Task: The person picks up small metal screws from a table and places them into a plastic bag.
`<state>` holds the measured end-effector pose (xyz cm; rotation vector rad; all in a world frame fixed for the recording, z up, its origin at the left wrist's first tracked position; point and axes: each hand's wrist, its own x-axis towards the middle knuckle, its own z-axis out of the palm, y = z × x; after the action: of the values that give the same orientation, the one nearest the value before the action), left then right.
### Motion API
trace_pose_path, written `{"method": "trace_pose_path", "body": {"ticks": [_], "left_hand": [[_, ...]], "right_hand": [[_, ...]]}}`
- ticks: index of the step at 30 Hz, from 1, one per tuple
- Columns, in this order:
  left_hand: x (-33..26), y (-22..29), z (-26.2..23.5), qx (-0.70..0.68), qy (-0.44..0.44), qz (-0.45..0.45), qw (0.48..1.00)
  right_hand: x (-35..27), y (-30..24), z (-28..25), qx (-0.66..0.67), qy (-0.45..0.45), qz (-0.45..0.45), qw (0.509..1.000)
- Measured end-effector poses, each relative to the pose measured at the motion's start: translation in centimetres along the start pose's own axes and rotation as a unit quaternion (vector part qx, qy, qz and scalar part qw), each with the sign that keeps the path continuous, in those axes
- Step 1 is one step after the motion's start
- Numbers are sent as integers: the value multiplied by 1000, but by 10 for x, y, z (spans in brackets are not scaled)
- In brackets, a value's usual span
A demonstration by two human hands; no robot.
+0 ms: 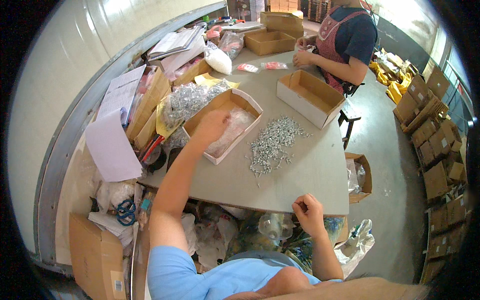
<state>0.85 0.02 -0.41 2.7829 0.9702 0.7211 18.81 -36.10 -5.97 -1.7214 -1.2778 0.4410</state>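
My left hand (214, 128) reaches into a white-sided cardboard box (255, 114) holding a stack of clear plastic bags (235, 127). Its fingers are bent and pressed together on the bags, at the top of the stack. My right hand (310, 212) hovers at the table's near edge with its fingers curled in. Whatever it may hold is hidden. Between the hands and farther off, a loose pile of small silver screws (274, 145) lies on the grey table (220, 187).
Clear bags of metal parts (192, 102) crowd the left side beside papers (117, 95). Another open box (310, 100) stands beyond the screws. Across the table a co-worker (345, 42) in a red apron handles something small near two red-and-white packets (274, 65).
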Motion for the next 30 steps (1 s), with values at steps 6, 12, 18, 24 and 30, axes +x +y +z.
{"method": "trace_pose_path", "body": {"ticks": [6, 12, 18, 24, 30], "left_hand": [[8, -16, 42, 142, -226, 30, 963], [-4, -16, 14, 1, -137, -49, 989], [-26, 12, -15, -25, -2, 11, 1000], [-67, 18, -20, -161, 143, 39, 976], [-86, 40, -36, -135, 67, -103, 983]], "right_hand": [[2, 1, -7, -10, -12, -14, 1000], [52, 14, -11, -141, -70, -32, 987], [142, 20, 36, -330, -128, -26, 935], [125, -1, 65, -334, -203, -124, 912], [59, -8, 30, -349, -221, -150, 898]]}}
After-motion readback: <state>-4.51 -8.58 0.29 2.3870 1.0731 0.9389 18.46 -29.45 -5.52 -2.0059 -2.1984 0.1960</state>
